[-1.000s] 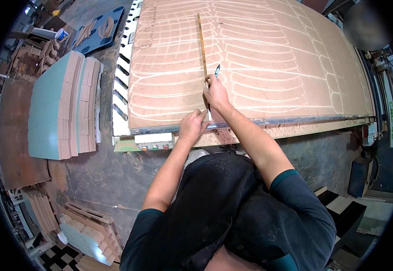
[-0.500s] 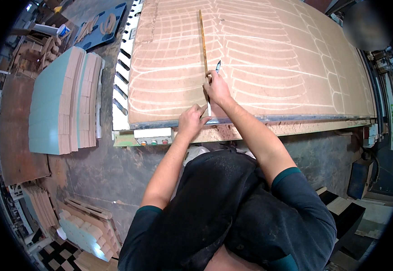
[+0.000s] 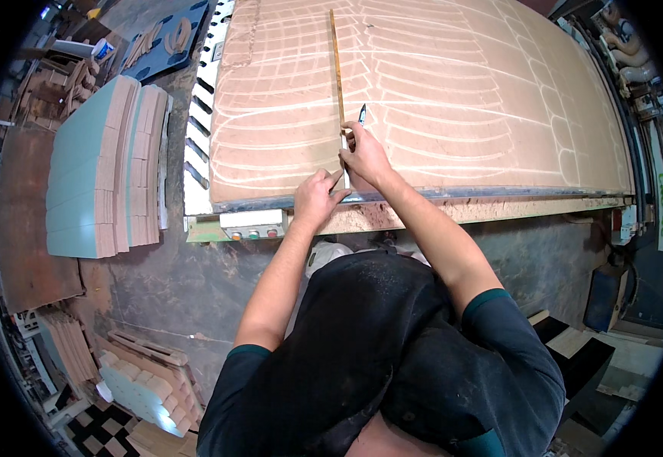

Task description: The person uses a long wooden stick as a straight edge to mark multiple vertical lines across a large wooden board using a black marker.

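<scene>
A long, thin, yellow-brown strip with a pale near end [image 3: 337, 76] lies across a big, flat, brown tabletop with curved white lines [image 3: 438, 171]. It points away from the person, and its near end is by the tabletop's dark front edge.

The left hand [image 3: 318, 196] is at the strip's near end. Its pointing finger and thumb are spread apart there. I cannot tell if they pinch the strip or just press by it. The right hand [image 3: 366, 158] is farther along the strip, a bit to its right, with its fingertips on it. This hand is curled and also holds a slim, light blue and dark pen [image 3: 362, 114], which sticks out just right of the strip. I cannot tell which end of the pen writes.

Left of the strip's near end is a small white box with round coloured buttons [image 3: 251, 222]. Much farther left of the strip stands a tall stack of pale green boards with brown sides [image 3: 88, 175].

I think the strip could swing sideways, because no hand is on its far end. If the left hand presses too softly, the near end could slip. The right hand has two jobs, so the pen might slide loose or bump the strip crooked. The many white lines close to the strip could also mix up the eye.
</scene>
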Available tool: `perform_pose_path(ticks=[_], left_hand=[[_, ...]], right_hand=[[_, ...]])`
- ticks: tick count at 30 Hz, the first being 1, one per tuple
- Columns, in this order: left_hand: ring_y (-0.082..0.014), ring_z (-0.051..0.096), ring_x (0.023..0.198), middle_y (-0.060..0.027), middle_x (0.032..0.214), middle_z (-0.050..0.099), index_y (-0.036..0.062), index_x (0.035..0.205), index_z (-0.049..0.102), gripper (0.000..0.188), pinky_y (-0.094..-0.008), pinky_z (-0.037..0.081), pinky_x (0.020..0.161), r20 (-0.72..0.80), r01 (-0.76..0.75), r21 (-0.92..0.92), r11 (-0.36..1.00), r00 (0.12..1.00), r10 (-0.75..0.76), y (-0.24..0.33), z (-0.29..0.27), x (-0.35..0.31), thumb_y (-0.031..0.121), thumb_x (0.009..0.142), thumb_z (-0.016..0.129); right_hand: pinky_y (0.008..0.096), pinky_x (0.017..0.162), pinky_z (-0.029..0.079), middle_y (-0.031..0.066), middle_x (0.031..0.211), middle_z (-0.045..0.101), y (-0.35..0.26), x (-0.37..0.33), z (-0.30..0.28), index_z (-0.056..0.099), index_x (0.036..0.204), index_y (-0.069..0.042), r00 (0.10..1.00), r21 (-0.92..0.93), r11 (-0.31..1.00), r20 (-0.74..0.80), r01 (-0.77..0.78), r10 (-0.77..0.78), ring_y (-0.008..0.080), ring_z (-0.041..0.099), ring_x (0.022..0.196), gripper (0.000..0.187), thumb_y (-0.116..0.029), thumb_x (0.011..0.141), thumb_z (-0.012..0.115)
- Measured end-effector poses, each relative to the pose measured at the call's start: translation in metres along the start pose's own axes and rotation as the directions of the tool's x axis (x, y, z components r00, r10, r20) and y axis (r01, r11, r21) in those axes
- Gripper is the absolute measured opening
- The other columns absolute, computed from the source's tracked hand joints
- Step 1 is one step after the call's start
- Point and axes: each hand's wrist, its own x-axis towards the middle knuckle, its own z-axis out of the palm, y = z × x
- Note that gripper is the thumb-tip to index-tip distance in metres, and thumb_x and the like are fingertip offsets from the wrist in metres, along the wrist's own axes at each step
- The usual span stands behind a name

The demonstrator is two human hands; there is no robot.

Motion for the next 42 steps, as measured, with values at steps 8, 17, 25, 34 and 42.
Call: perform_pose_path(ticks=[8, 17, 25, 34, 42], left_hand=[[-0.0362, 0.075, 0.105, -0.0111, 0.111, 0.073, 0.018, 0.14, 0.084, 0.055, -0.0494, 0.061, 0.09, 0.015, 0.015, -0.029, 0.999, 1.0, -0.014, -0.001, 0.0, 0.0, 0.043, 0.092, 0.092], [-0.0355, 0.076, 0.099, -0.0113, 0.105, 0.074, 0.016, 0.152, 0.074, 0.064, -0.05, 0.061, 0.088, 0.089, 0.1, -0.128, 0.987, 0.992, -0.089, -0.001, -0.019, -0.007, 0.037, 0.094, 0.09], [-0.0329, 0.075, 0.079, -0.01, 0.082, 0.075, 0.0185, 0.132, 0.084, 0.035, -0.0454, 0.06, 0.074, 0.192, 0.328, -0.32, 0.889, 0.941, -0.279, 0.003, 0.001, -0.11, 0.04, 0.105, 0.08], [-0.0364, 0.08, 0.092, -0.0194, 0.112, 0.085, 0.0043, 0.132, 0.082, 0.032, -0.0453, 0.062, 0.089, 0.176, 0.334, -0.474, 0.815, 0.943, -0.284, -0.019, 0.055, -0.138, 0.028, 0.114, 0.07], [-0.0141, 0.068, 0.081, -0.0058, 0.091, 0.077, -0.0026, 0.14, 0.079, 0.033, -0.033, 0.057, 0.078, 0.436, 0.566, -0.699, 0.438, 0.822, -0.366, -0.012, 0.052, -0.111, 0.02, 0.119, 0.067]], right_hand=[[0.0524, 0.108, 0.061, 0.0283, 0.136, 0.075, 0.003, -0.003, 0.0, 0.059, 0.157, -0.008, 1.0, 0.031, 0.999, 0.009, 0.013, -0.013, 0.0462, 0.075, 0.123, 0.067, -0.012, 0.093, 0.077], [0.0512, 0.105, 0.063, 0.0261, 0.134, 0.078, 0.005, -0.01, -0.01, 0.059, 0.158, -0.01, 0.999, 0.107, 0.994, 0.032, 0.014, -0.018, 0.0439, 0.078, 0.122, 0.061, -0.016, 0.101, 0.079], [0.045, 0.1, 0.065, 0.0187, 0.131, 0.082, 0.03, -0.068, -0.045, 0.059, 0.156, -0.012, 1.0, 0.084, 0.996, -0.007, 0.019, -0.019, 0.0352, 0.082, 0.115, 0.053, -0.016, 0.106, 0.077], [0.0482, 0.096, 0.064, 0.0206, 0.121, 0.081, 0.005, -0.059, -0.014, 0.06, 0.152, -0.009, 0.999, 0.048, 0.998, 0.04, 0.029, -0.031, 0.0369, 0.08, 0.109, 0.055, -0.016, 0.102, 0.08], [0.0483, 0.088, 0.062, 0.0185, 0.101, 0.075, -0.011, -0.046, 0.003, 0.061, 0.15, -0.008, 1.0, -0.038, 0.999, -0.006, -0.029, 0.028, 0.0355, 0.077, 0.093, 0.058, -0.02, 0.098, 0.084]])
